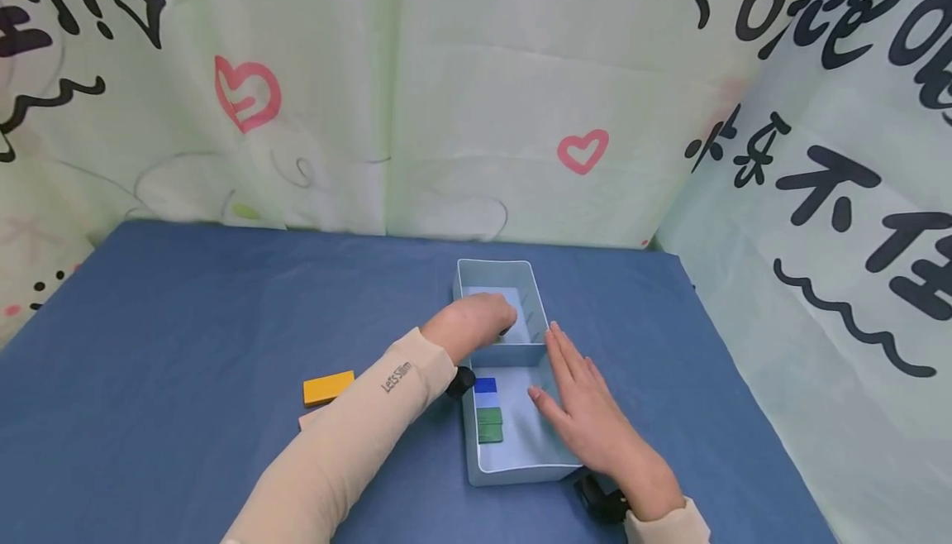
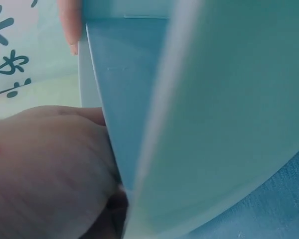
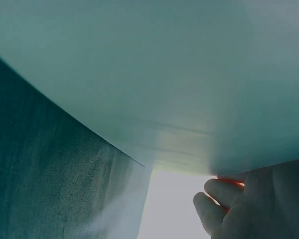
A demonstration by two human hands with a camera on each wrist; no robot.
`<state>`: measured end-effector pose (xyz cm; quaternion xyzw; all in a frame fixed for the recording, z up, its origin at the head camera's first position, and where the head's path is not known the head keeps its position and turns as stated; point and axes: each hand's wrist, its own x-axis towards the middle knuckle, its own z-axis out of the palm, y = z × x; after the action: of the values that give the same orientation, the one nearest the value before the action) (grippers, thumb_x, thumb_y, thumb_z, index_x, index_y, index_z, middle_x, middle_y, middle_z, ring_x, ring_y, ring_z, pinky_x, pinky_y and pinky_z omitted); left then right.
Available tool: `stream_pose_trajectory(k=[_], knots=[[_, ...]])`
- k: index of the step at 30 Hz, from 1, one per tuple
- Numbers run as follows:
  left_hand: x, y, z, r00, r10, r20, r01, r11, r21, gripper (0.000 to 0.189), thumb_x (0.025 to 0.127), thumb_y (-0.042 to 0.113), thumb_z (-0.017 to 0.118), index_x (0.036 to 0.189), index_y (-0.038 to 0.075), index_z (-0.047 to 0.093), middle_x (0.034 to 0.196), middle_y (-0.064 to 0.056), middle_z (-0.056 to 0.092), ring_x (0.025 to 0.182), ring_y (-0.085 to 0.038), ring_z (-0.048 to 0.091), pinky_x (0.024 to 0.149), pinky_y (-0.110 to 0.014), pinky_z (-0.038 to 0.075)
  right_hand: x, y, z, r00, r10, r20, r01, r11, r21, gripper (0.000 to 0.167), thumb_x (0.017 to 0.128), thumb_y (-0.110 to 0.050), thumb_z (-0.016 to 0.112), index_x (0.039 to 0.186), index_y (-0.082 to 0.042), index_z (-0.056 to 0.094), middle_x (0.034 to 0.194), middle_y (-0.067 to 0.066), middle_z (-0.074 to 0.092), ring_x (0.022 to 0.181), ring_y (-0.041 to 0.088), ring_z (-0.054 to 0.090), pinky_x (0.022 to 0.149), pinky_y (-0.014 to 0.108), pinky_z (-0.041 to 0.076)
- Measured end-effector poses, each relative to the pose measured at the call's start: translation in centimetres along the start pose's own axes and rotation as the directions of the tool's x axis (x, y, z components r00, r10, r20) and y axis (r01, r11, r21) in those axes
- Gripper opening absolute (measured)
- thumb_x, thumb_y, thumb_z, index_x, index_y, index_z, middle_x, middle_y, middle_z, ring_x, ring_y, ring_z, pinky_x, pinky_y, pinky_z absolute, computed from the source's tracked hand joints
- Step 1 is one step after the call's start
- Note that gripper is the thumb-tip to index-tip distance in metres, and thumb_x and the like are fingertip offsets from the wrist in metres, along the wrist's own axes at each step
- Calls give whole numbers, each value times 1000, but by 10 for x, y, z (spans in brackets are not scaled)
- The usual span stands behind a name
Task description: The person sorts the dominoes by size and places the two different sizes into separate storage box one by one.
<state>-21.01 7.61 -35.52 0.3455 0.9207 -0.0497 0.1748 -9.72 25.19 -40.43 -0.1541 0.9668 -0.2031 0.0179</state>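
Note:
A light blue two-compartment box (image 1: pixel 521 473) stands lengthwise on the table. My left hand (image 1: pixel 470 325) reaches over its left wall into the far compartment, fingers curled down. At the fingertips shows a small dark piece (image 1: pixel 505 331), mostly covered by the hand. My right hand (image 1: pixel 591 420) lies along the right wall, fingers straight against the rim and thumb over the near compartment. In that compartment, along the left wall, sit a blue block (image 1: pixel 486 385), a light blue block (image 1: pixel 487 400) and green blocks (image 1: pixel 490 425). The left wrist view shows mostly box wall (image 2: pixel 229 124).
Left of the box, an orange block (image 1: pixel 329 388) lies on the blue tablecloth (image 1: pixel 186 345). A pale block (image 1: pixel 307 419) peeks out beside my left sleeve (image 1: pixel 357 445). Printed curtains (image 1: pixel 461 114) hang behind the table and on its right.

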Motion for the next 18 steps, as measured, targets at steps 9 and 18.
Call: stream_pose_trajectory(k=[9,18], knots=[[-3,-3,5,999,32,11,-31,995,-91,31,100,3,54,126,15,66,127,-2,65,113,-15,63,93,-27,52,-1,0,1,1000,-8,11,8,1000,17,77,103,-39,50,159,-6,10,168,9,7,153,32,17,117,66,15],[-30,-16,7,962,74,-263,-134,967,-215,31,103,7,47,129,14,62,127,-8,59,106,-19,64,87,-29,53,1,1,2,1000,-3,-1,3,1000,26,77,102,-37,52,159,-6,11,168,9,7,153,33,18,116,67,15]])
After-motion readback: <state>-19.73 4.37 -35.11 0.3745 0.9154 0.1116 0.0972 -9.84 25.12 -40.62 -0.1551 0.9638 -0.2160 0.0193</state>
